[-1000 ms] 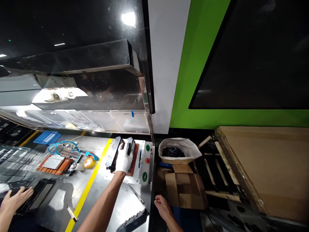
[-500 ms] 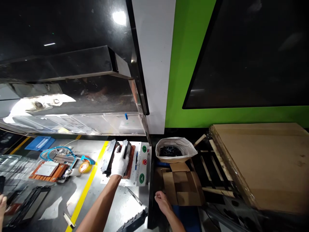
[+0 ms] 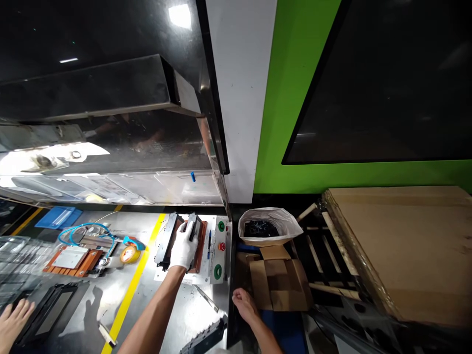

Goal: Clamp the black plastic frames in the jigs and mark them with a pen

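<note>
Head view: gloved left hand (image 3: 183, 248) stays pressed on the black frame (image 3: 166, 241) on the fixture (image 3: 201, 243), grip closed over it; bare right hand (image 3: 243, 304) loosely curled, holding nothing, has edged along the worktop (image 3: 184, 314) rim.

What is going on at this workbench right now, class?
A person's gloved left hand grips a black frame part standing on an orange fixture on the metal bench, beside a panel of green and red buttons. The bare right hand rests at the bench edge near a cardboard box. Another person's hand touches a black frame at far left.
</note>
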### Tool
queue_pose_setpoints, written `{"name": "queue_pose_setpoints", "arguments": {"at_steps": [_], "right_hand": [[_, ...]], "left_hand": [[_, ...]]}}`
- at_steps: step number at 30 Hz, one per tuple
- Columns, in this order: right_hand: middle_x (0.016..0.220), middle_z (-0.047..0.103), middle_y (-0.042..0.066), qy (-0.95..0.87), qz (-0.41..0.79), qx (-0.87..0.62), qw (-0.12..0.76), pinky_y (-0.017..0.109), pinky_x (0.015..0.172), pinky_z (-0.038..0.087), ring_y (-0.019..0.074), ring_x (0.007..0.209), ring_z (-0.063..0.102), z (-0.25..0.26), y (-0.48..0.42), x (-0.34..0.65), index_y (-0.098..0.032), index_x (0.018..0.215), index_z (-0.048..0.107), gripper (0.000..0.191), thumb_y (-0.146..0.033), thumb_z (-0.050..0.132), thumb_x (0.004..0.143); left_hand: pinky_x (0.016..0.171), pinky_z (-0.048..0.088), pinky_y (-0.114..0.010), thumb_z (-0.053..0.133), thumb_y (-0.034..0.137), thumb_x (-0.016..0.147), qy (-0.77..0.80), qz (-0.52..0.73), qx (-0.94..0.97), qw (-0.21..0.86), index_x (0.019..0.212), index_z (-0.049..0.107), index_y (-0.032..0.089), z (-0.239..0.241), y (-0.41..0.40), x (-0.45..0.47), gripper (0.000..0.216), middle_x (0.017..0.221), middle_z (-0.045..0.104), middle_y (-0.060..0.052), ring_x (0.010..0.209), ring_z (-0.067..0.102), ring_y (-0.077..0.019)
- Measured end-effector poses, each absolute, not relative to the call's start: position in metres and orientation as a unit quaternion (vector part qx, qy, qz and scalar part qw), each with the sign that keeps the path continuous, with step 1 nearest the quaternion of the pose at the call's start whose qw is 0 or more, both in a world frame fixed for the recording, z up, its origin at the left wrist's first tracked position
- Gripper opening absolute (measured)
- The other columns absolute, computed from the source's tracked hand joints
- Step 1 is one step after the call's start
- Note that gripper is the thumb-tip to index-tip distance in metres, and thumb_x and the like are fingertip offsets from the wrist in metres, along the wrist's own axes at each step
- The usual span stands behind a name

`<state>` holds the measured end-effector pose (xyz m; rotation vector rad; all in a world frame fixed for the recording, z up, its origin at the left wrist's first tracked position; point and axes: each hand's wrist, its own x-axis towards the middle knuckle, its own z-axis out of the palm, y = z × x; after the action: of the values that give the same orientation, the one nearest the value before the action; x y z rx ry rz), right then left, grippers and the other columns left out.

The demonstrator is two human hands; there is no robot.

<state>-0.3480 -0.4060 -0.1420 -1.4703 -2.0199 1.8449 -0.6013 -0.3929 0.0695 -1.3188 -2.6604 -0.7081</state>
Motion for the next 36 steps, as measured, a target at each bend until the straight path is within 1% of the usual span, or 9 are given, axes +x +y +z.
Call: {"name": "queue_pose_setpoints", "arguments": {"at_steps": [5,7,10,14,17,23,28,32,36], "right_hand": [[0.099,0.074,0.006,-0.646,0.598,-0.474,0.019,0.026,0.085,0.047,0.02,0.097,0.068,-0.139,-0.408,-0.353,-0.02,0.092,0.069,0.019,-0.021,0.052,0.083],[0.094,0.074,0.005,-0.644,0.6,-0.474,0.021,0.027,0.083,0.047,0.0203,0.095,0.069,-0.139,-0.409,-0.353,-0.021,0.088,0.069,0.018,-0.02,0.052,0.082],[0.091,0.074,0.006,-0.639,0.606,-0.473,0.029,0.028,0.081,0.048,0.0209,0.091,0.069,-0.137,-0.41,-0.35,-0.02,0.087,0.068,0.018,-0.02,0.051,0.081],[0.1,0.076,0.009,-0.62,0.622,-0.475,0.045,0.029,0.084,0.049,0.0222,0.096,0.07,-0.133,-0.409,-0.353,-0.017,0.1,0.067,0.026,-0.019,0.05,0.08],[0.115,0.075,0.01,-0.6,0.638,-0.478,0.067,0.028,0.095,0.047,0.0207,0.111,0.068,-0.131,-0.406,-0.367,-0.017,0.116,0.061,0.037,-0.017,0.048,0.081],[0.141,0.062,0.012,-0.573,0.656,-0.482,0.095,0.028,0.111,0.04,0.0178,0.132,0.057,-0.133,-0.401,-0.413,-0.013,0.138,0.047,0.056,-0.014,0.043,0.082],[0.145,0.059,0.011,-0.595,0.654,-0.459,0.087,0.03,0.112,0.04,0.0195,0.136,0.053,-0.135,-0.41,-0.427,-0.015,0.14,0.048,0.063,-0.009,0.044,0.077],[0.152,0.051,0.011,-0.632,0.641,-0.428,0.086,0.03,0.118,0.031,0.0168,0.141,0.047,-0.135,-0.407,-0.428,-0.013,0.147,0.041,0.074,0.0,0.042,0.074],[0.143,0.061,0.007,-0.647,0.633,-0.418,0.073,0.03,0.117,0.033,0.0168,0.135,0.053,-0.139,-0.389,-0.422,-0.017,0.146,0.043,0.074,-0.002,0.044,0.074]], "left_hand": [[0.099,0.054,-0.044,0.049,0.031,0.093,-0.883,-0.217,-0.416,0.006,0.148,0.049,0.026,0.069,-0.394,-0.602,0.055,0.138,0.056,-0.015,0.119,0.063,-0.0316],[0.098,0.055,-0.046,0.048,0.031,0.093,-0.889,-0.209,-0.407,0.0,0.15,0.046,0.028,0.066,-0.395,-0.602,0.057,0.14,0.055,-0.014,0.122,0.061,-0.0326],[0.1,0.053,-0.044,0.048,0.031,0.093,-0.89,-0.205,-0.407,-0.001,0.149,0.047,0.025,0.057,-0.394,-0.602,0.056,0.144,0.052,-0.015,0.132,0.054,-0.0336],[0.101,0.053,-0.044,0.046,0.036,0.094,-0.888,-0.21,-0.408,0.009,0.149,0.046,0.026,0.042,-0.391,-0.604,0.056,0.149,0.048,-0.015,0.131,0.055,-0.0335],[0.099,0.054,-0.048,0.045,0.038,0.094,-0.896,-0.202,-0.394,-0.009,0.149,0.046,0.029,0.036,-0.39,-0.604,0.055,0.152,0.045,-0.014,0.126,0.059,-0.0354],[0.097,0.054,-0.051,0.047,0.034,0.092,-0.9,-0.195,-0.389,-0.027,0.151,0.04,0.033,0.035,-0.39,-0.603,0.06,0.156,0.041,-0.012,0.123,0.06,-0.0355],[0.1,0.053,-0.044,0.044,0.035,0.094,-0.892,-0.197,-0.408,0.007,0.149,0.044,0.032,0.035,-0.39,-0.602,0.056,0.153,0.043,-0.013,0.126,0.059,-0.0319],[0.1,0.054,-0.044,0.042,0.036,0.095,-0.891,-0.2,-0.407,0.006,0.151,0.042,0.03,0.038,-0.391,-0.599,0.057,0.154,0.041,-0.014,0.125,0.06,-0.0313],[0.105,0.05,-0.048,0.04,0.037,0.096,-0.887,-0.196,-0.417,0.002,0.15,0.044,0.028,0.042,-0.388,-0.602,0.055,0.154,0.042,-0.015,0.132,0.054,-0.0347]]}}
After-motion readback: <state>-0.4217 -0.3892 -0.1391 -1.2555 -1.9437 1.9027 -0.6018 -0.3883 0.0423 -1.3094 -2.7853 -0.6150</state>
